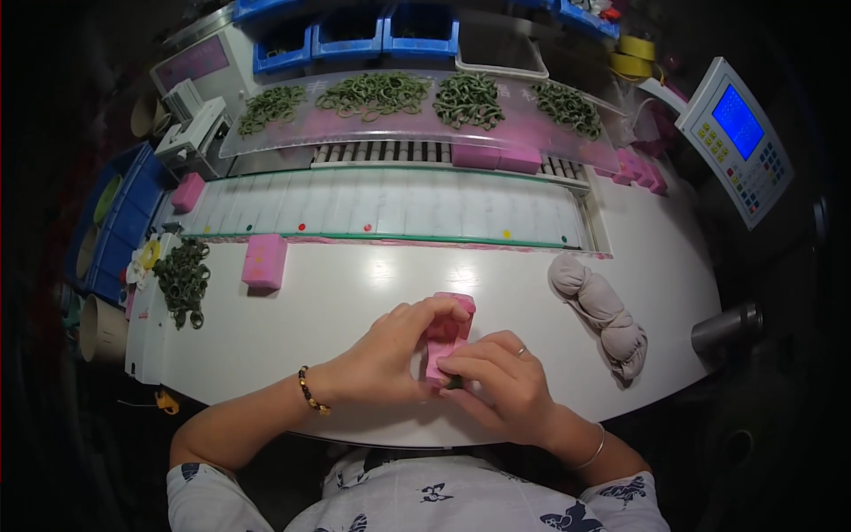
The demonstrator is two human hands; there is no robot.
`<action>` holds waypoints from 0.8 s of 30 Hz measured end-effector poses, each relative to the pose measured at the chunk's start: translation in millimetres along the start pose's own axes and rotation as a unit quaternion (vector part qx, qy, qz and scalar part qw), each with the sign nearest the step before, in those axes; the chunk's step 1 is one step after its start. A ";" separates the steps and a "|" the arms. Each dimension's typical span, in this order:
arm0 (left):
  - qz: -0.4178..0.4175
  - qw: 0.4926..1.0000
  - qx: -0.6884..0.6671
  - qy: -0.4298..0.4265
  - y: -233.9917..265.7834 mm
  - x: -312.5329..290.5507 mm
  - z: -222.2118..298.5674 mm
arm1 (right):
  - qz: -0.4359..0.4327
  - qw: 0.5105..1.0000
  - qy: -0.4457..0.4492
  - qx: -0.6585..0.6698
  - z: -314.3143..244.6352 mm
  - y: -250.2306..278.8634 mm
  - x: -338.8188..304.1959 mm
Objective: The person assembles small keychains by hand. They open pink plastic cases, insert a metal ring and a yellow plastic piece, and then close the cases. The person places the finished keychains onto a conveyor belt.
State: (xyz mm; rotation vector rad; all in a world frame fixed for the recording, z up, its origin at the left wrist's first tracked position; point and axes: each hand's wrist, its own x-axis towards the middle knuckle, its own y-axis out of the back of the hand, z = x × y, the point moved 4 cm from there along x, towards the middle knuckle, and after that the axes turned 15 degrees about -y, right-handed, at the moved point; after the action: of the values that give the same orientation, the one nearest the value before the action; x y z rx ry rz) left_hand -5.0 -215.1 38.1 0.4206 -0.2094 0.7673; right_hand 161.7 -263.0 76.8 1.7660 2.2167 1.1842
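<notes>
In front of me I hold a pink block [450, 330], upright and narrow, over the near middle of the white table. My left hand [390, 350] is wrapped round its left side, with fingertips on its far end. Against the block's near end, my right hand [498, 377] pinches a small dark green piece [455, 382], mostly hidden by the fingers; it may be one of the green bands. Another pink block [264, 262] stands to the left on the table. Beside it lies a pile of dark green looped bands [183, 282].
A knotted grey cloth [600, 317] lies at right. Beyond is a green-edged white strip [390, 210]. A clear shelf [421, 129] bears several heaps of green bands. Blue bins [348, 35] line the back. A keypad panel with a blue screen [738, 142] stands at far right.
</notes>
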 end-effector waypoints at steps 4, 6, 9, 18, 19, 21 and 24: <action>0.004 1.000 -0.010 -0.009 1.4 -1.5 -7.7 | 0.069 0.995 -0.072 -0.004 19.2 25.8 16.6; -0.003 1.000 -0.013 -0.014 2.4 0.7 -8.2 | 0.081 0.988 -0.122 -0.049 42.5 34.5 30.1; -0.024 0.999 -0.048 0.011 4.2 7.4 -7.9 | 0.055 0.981 -0.144 -0.115 80.7 31.8 40.6; -0.063 0.997 0.003 0.043 7.7 7.2 0.5 | 0.113 0.963 -0.184 -0.163 85.2 83.3 32.0; -0.065 0.997 0.013 0.034 7.4 8.1 1.9 | 0.089 0.957 -0.184 -0.205 88.6 95.7 25.1; -0.069 0.997 0.008 0.038 7.4 10.1 1.6 | 0.042 0.939 -0.184 -0.288 91.9 115.3 8.8; -0.077 0.993 -0.024 0.080 10.6 14.2 -1.8 | -0.023 0.943 -0.265 -0.200 102.4 115.2 -2.6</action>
State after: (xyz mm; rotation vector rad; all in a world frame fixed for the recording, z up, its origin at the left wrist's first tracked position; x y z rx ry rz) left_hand -2.5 -198.6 44.3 0.3238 -0.0437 0.6390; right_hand 305.5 -207.5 72.7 1.6094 1.5733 0.9202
